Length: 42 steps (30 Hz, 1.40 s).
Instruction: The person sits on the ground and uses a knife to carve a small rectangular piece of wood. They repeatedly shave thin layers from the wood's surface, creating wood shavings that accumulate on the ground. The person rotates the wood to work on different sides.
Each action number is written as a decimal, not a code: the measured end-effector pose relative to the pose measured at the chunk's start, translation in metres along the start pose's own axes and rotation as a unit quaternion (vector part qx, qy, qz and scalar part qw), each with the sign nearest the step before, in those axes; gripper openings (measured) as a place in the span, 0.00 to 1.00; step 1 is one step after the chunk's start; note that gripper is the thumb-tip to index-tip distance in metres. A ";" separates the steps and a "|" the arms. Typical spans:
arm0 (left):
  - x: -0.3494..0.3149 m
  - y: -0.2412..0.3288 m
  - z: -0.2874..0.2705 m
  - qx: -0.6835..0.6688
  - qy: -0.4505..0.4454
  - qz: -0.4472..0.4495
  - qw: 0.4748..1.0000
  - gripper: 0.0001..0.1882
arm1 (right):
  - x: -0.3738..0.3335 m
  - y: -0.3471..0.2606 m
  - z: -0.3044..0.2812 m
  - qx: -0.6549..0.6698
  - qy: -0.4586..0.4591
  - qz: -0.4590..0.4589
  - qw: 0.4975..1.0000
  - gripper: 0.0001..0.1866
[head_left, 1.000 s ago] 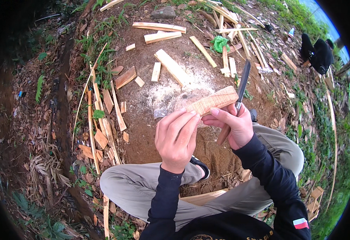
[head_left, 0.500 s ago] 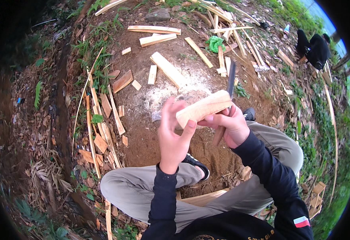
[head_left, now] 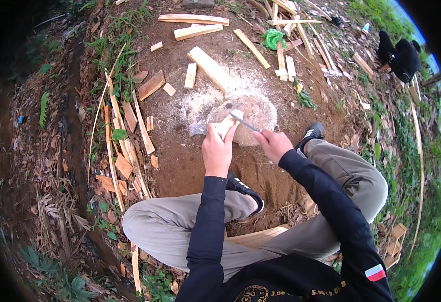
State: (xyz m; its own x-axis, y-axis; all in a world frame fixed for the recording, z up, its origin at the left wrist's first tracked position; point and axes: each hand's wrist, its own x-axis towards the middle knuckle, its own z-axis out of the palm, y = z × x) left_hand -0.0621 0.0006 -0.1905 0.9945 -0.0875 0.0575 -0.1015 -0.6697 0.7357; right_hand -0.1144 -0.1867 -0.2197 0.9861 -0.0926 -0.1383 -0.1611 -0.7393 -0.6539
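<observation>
My left hand (head_left: 217, 151) grips a short pale wood block (head_left: 226, 124), fingers wrapped round its near end. The block's far end stands over a round, dust-covered stump top (head_left: 263, 115); whether it rests there I cannot tell. In my right hand (head_left: 275, 145) is a knife with a long dark blade (head_left: 244, 123), the handle hidden in the closed fist. Its blade slants up to the left, the tip at the block's far end. Pale sawdust surrounds the stump, and a thick wood plank (head_left: 212, 69) lies just beyond it.
Several offcuts lie left of me, among them a reddish piece (head_left: 151, 85) and long strips (head_left: 143, 126). A green plastic bag (head_left: 272, 39) sits by a stick pile at the far right. A dark-clothed person (head_left: 403, 58) is at the right edge. My shoes (head_left: 311, 135) flank the work spot.
Both hands have moved: the left now grips the block lower over the stump, where its fingers were spread before. My right hand has let go of the block and swung the knife blade onto it.
</observation>
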 end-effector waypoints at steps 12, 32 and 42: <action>0.002 0.006 -0.007 0.008 -0.058 -0.051 0.997 0.21 | 0.003 -0.018 0.000 -0.007 -0.021 -0.033 0.999 0.31; -0.001 0.027 -0.018 0.044 -0.070 -0.091 0.992 0.19 | 0.007 -0.006 0.009 0.018 -0.039 -0.034 0.999 0.27; 0.004 0.020 -0.015 -0.038 -0.063 -0.091 0.993 0.17 | 0.012 -0.022 0.012 0.021 -0.025 -0.051 0.998 0.26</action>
State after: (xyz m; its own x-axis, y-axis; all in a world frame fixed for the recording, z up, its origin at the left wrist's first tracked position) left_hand -0.0598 -0.0016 -0.1653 0.9845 -0.0660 -0.1623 0.0860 -0.6249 0.7759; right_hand -0.0994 -0.1637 -0.2162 0.9944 0.0160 -0.1044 -0.0617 -0.7140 -0.6975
